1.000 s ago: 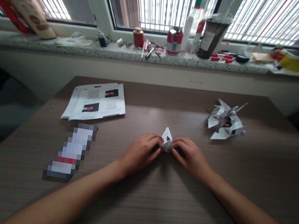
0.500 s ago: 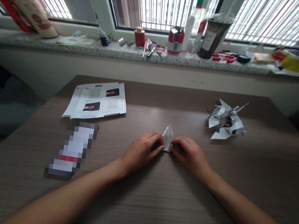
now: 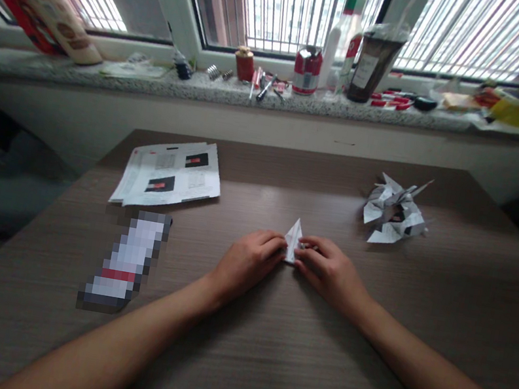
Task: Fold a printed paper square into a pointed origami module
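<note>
A small folded piece of printed white paper (image 3: 292, 238) stands as a narrow point on the brown wooden table (image 3: 262, 354), near its middle. My left hand (image 3: 247, 265) pinches its left side with curled fingers. My right hand (image 3: 328, 274) pinches its right side, fingertips pressed against the fold. Both hands rest on the tabletop, with the paper's tip sticking up between them.
A pile of finished folded paper shapes (image 3: 395, 210) lies at the right rear. Printed sheets (image 3: 169, 174) lie at the left rear, a blurred-out flat object (image 3: 126, 262) in front of them. The window sill (image 3: 109, 80) behind holds a red can (image 3: 307, 70), bottles, a cup and tools.
The paper between my fingers has been pressed narrower and now stands as a slimmer, more upright point. Both hands stayed in place, with my right fingertips closing in on the fold.
</note>
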{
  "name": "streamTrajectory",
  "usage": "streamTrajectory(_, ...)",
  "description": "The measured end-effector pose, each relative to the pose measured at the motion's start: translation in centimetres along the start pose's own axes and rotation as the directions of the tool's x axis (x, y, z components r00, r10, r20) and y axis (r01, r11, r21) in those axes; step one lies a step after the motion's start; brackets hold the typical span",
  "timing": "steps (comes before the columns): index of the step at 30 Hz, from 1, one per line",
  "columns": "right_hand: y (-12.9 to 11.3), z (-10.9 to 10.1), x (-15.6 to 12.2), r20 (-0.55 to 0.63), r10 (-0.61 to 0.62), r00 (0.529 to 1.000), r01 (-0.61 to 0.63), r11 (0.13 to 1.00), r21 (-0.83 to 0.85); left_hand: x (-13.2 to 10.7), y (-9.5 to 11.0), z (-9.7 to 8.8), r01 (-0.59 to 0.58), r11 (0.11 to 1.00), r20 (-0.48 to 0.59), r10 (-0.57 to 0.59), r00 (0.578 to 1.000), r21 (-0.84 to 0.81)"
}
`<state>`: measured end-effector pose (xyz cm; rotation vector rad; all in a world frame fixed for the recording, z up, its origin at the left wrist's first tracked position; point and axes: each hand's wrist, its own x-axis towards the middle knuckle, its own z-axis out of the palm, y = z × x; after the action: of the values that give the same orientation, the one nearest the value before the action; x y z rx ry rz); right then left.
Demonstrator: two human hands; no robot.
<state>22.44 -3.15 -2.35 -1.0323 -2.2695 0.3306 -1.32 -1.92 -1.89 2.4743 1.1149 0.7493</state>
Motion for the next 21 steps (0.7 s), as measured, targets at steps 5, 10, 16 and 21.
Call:
streamTrajectory(5,-0.4,-0.4,0.0,0.049,-0.034,0.998,0.036,0.999,-0.037,-0.2,0.3,-0.3,-0.02,0.998,0.004,0.02,1.0,0.066)
streamTrajectory(10,-0.7,-0.7,0.0,0.1,-0.093,0.991,0.099,0.993,-0.056,-0.2,0.7,-0.8,-0.015,0.995,0.01,0.014,1.0,0.097)
streamTrajectory(16,-0.8,-0.9,0.0,0.097,-0.132,0.986,0.142,0.984,-0.105,-0.3,0.3,-0.6,-0.017,0.989,0.032,0.012,0.999,0.146)
streamTrajectory(21,0.0,-0.6,0.0,0.116,-0.113,0.987,0.14,0.954,-0.264,-0.3,-0.4,-0.2,-0.056,0.988,0.022,0.054,0.998,0.143)
